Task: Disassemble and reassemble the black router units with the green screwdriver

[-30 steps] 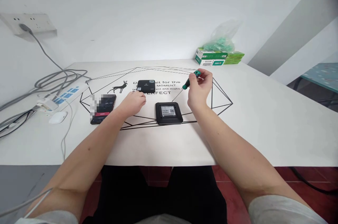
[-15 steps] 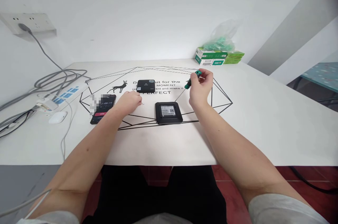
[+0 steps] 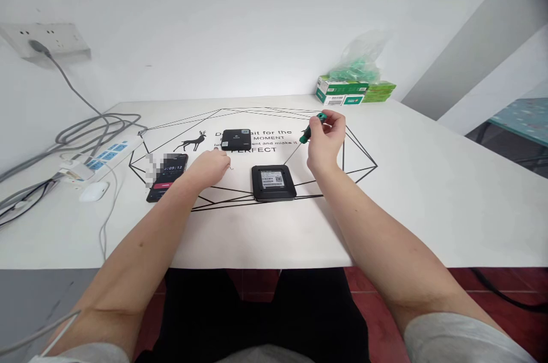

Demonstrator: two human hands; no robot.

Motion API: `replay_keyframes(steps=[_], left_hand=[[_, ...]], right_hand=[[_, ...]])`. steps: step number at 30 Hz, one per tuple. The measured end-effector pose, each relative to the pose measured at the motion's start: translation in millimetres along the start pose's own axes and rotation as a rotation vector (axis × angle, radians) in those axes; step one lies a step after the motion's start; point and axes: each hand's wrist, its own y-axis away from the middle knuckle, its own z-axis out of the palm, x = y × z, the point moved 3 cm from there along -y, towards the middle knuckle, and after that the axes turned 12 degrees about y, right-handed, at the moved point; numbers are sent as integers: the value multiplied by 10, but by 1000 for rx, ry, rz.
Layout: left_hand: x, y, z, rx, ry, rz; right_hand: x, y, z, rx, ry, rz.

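My right hand (image 3: 327, 137) is closed around the handle of a screwdriver (image 3: 307, 134), green and black with a thin metal shaft. The shaft slants down to the left, its tip at the far right edge of a black box (image 3: 274, 183) with a white label; whether it touches the box or the table behind it I cannot tell. My left hand (image 3: 209, 168) rests on the table with its fingers curled together. Whatever they hold, if anything, is hidden. By its fingertips lies something tiny. Just beyond sits a second flat black case (image 3: 237, 139) with small stickers.
A phone (image 3: 169, 174) showing a running timer lies left of my left forearm. Farther left are a white earbud case (image 3: 93, 191), a power strip (image 3: 110, 154) and coiled grey cables (image 3: 103, 120). Green-and-white boxes (image 3: 342, 91) under a plastic bag (image 3: 357, 63) stand against the wall.
My left hand has shifted very slightly. The right hand, the screwdriver and the labelled box look the same, and the phone's timer has advanced one second.
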Motion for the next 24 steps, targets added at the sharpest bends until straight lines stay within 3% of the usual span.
replay_keyframes(steps=[9,24], left_hand=[[79,-10,-48,-2,-28,-45],[167,4,-28,-46,-86,-157]], right_hand=[[-69,26,-10,-14,17,26],[109,-74,-2,-27,104,11]])
